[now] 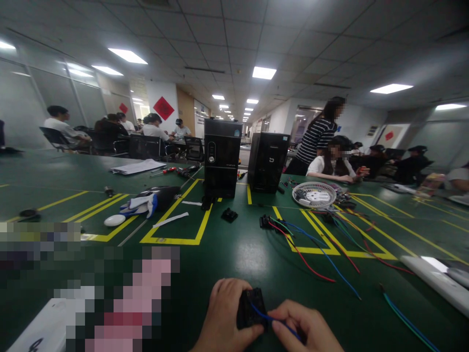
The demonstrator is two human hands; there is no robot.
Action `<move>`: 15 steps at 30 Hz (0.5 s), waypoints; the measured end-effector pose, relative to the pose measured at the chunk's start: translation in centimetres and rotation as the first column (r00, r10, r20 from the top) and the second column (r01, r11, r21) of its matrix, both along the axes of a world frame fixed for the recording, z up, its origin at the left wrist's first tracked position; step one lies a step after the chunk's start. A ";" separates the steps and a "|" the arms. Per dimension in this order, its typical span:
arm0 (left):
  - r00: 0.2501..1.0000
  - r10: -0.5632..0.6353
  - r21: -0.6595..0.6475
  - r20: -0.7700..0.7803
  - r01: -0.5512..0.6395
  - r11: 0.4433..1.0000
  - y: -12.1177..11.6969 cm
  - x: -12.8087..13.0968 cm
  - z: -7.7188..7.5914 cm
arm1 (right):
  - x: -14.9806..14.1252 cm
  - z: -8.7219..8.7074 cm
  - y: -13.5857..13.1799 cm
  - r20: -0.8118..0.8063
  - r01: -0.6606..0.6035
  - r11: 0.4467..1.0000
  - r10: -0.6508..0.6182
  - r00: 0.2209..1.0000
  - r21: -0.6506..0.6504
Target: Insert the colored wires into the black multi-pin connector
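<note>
Low in the middle of the head view, my left hand is closed around a small black plastic part, its kind too dark to tell. A blue wire runs across the face of that part. My right hand pinches this wire between thumb and fingertips, just right of the black part. Whether the wire's end is fixed inside the part cannot be made out. Farther off on the table lies another black part with red, green and blue wires trailing from it. A third black piece lies left of it.
Two black computer towers stand upright ahead. A white basket with parts is at the right. Blue and green wires lie near right. Gloves, screwdrivers and papers are at the left. People sit behind.
</note>
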State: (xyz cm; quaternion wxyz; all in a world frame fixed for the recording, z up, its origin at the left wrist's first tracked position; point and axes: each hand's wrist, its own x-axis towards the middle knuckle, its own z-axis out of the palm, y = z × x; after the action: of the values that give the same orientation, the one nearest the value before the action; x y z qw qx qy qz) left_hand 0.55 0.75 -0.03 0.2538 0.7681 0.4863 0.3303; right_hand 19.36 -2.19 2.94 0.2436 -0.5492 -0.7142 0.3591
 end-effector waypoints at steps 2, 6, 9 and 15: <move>1.000 -0.006 -0.005 0.000 0.006 1.000 0.0 0.0 0.1 | 0.1 0.0 0.1 0.018 0.006 1.000 -0.006 1.000 0.019; 1.000 -0.018 -0.009 -0.003 0.018 1.000 -0.1 -0.1 0.0 | 0.4 -0.1 0.3 0.033 0.027 0.998 -0.029 0.999 0.054; 1.000 -0.012 -0.010 0.006 0.012 1.000 -0.3 -0.2 -0.1 | 0.5 -0.3 0.4 0.012 0.059 0.995 -0.060 0.998 0.075; 1.000 -0.012 0.001 -0.013 0.012 1.000 -0.2 -0.1 -0.1 | 0.3 -1.4 0.1 -0.116 0.034 0.999 -0.038 0.993 -0.035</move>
State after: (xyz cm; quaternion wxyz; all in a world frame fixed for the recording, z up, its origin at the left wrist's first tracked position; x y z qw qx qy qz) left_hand 0.45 0.59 -0.09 0.2520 0.7733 0.4833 0.3239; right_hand 19.68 -2.04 1.56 0.2823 -0.5441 -0.6827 0.3977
